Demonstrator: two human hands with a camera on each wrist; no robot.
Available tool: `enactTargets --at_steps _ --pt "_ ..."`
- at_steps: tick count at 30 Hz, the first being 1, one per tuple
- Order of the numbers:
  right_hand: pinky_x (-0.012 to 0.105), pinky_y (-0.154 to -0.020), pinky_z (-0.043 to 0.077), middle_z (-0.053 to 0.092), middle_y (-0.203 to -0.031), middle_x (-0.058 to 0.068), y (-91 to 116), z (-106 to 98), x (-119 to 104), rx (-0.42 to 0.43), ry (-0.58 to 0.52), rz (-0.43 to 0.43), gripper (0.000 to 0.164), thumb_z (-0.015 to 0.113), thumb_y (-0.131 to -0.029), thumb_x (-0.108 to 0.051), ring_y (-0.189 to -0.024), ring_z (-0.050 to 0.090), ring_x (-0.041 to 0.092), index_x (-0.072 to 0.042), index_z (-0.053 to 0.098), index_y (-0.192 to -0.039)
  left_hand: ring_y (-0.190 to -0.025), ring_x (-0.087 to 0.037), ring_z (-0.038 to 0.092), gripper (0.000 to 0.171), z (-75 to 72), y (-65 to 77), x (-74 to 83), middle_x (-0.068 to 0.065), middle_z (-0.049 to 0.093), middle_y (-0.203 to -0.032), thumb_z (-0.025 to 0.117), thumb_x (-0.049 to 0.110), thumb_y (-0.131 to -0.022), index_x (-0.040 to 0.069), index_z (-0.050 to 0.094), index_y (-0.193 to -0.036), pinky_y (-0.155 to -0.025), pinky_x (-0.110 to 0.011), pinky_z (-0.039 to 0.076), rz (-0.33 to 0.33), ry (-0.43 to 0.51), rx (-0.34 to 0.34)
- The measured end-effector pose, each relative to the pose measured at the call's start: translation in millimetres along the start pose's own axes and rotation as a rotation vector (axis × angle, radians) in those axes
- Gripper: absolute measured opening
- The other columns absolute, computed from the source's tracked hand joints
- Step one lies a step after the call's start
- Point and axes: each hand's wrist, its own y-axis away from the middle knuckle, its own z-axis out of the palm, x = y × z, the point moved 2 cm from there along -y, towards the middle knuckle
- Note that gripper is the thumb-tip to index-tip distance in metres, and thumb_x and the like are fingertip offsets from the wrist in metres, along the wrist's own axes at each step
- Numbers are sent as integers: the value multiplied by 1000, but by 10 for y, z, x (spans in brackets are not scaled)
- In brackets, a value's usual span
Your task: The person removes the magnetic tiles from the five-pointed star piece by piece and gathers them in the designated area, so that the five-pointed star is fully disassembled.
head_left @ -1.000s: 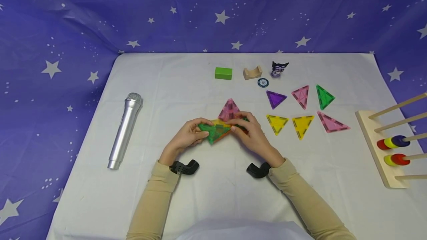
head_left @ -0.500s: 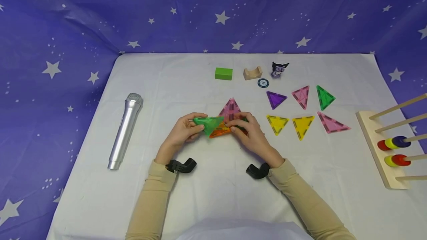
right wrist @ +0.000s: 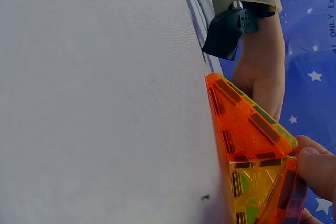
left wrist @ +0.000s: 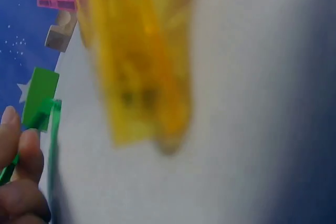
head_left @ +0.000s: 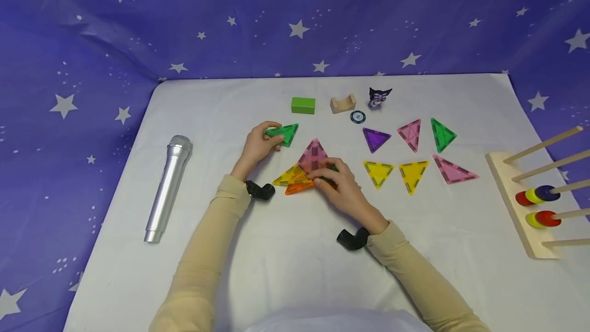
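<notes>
My left hand (head_left: 261, 143) pinches a green triangular magnetic tile (head_left: 288, 133) between thumb and fingers, up and left of a cluster of joined tiles. That cluster has a pink tile (head_left: 313, 155) pointing away, a yellow tile (head_left: 291, 176) on its left and an orange tile (right wrist: 245, 124) at the front. Gripping the cluster's right side is my right hand (head_left: 340, 183), with a dark green piece partly hidden under its fingers. In the left wrist view the yellow tile (left wrist: 131, 77) looms close and blurred.
Loose tiles lie to the right, among them a purple triangle (head_left: 376, 139) and a long pink triangle (head_left: 454, 170). Behind stand a green block (head_left: 302, 105), a wooden cradle block (head_left: 343, 104), a round token (head_left: 357, 117) and a figurine (head_left: 379, 98). A microphone (head_left: 168, 188) lies left; a peg rack (head_left: 521, 209) stands right.
My left hand has lifted the green tile off the cluster and carried it away and slightly left, uncovering the yellow and orange tiles. My right hand keeps its hold.
</notes>
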Motion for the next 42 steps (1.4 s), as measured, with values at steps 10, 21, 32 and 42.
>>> enactTargets --at_steps 10,21,32,42 --pt "48 -92 30 45 -118 11 -6 17 -15 -3 -7 -2 13 60 -88 -16 -110 39 27 -16 70 -97 -74 -22 53 68 -111 533 52 -9 62 -91 72 25 -78 11 40 -137 -68 -33 43 179 -253 -300" --pt "48 -89 32 45 -117 15 -29 -23 -21 0 -18 -7 13 60 -87 -14 -109 40 29 -14 70 -96 -87 -22 47 63 125 657 14 -7 56 -92 77 7 -71 7 50 -128 -82 -35 38 385 -237 -379" --pt "48 -91 31 44 -118 13 -6 10 -13 -6 -28 23 13 60 -88 -13 -112 39 28 -15 69 -96 -74 -22 51 27 53 662 -110 -10 61 -89 63 11 -85 6 59 -112 -63 -29 38 205 72 -374" --pt "48 -91 31 43 -118 11 -9 17 -8 -19 -19 17 11 60 -88 -14 -112 38 28 -16 68 -96 -33 -13 34 26 230 680 -101 -15 57 -55 56 22 -91 2 55 -109 -35 -23 27 -95 373 -291"
